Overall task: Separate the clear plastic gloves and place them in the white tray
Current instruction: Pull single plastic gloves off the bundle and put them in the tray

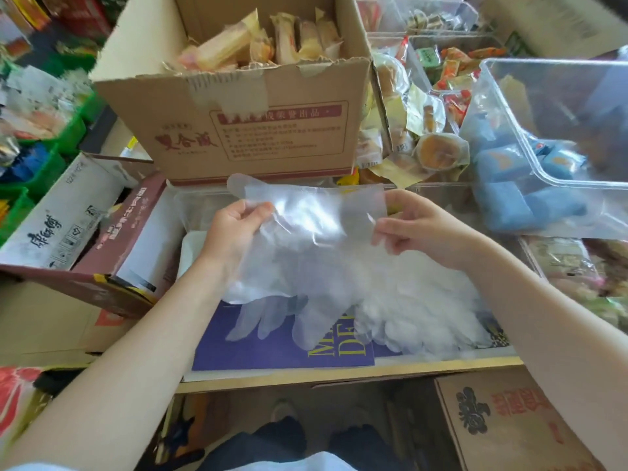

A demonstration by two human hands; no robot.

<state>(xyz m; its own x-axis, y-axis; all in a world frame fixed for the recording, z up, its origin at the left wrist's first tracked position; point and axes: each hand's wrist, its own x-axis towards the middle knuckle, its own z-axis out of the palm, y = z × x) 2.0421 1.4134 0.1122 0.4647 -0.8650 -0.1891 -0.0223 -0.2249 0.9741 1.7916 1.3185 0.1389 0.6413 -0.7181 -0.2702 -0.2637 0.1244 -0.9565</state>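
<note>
Centrally, left hand (234,229) and right hand (407,226) each pinch the cuff end of clear plastic gloves (312,232), held above white tray (190,246). Behind: cardboard box (244,130) of wrapped snacks.

White tray (190,248) mostly hidden under clear plastic gloves (306,239) and left hand (234,229). Glove count indistinguishable. Purple booklet (272,351) title partly covered. Clear bin (509,107) cut off at right edge.

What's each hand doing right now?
Left hand: pinching the cuff edge of the clear plastic gloves.
Right hand: pinching the opposite cuff edge of the same gloves.
</note>
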